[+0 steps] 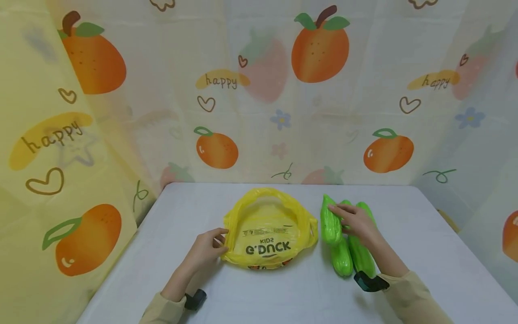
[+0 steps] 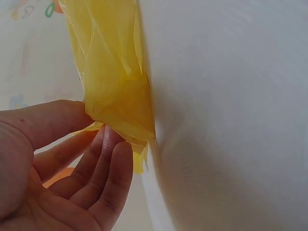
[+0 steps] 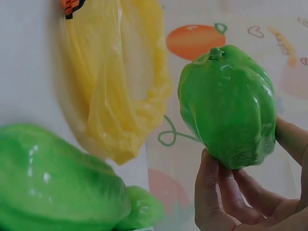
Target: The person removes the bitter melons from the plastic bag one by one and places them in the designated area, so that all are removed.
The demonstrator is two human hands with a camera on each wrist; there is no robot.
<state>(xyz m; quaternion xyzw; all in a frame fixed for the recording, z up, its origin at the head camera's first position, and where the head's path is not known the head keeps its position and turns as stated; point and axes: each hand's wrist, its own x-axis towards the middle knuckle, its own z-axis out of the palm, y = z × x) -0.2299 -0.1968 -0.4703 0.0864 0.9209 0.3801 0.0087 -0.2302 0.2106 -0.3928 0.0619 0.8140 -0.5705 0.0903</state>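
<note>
A yellow plastic bag with dark print lies on the table with its mouth spread wide. My left hand is at the bag's left side, pinching the edge between thumb and fingers; the left wrist view shows the crumpled yellow film at the fingertips. My right hand grips a long, shiny, ridged green gourd, lifted just right of the bag. Beneath it lie two similar green gourds, one in the middle partly covered by the held one, the other partly behind my right hand.
The white table ends at a printed fabric backdrop with oranges and hearts. More fabric hangs along the left and right sides. Dark straps with small devices sit on both wrists.
</note>
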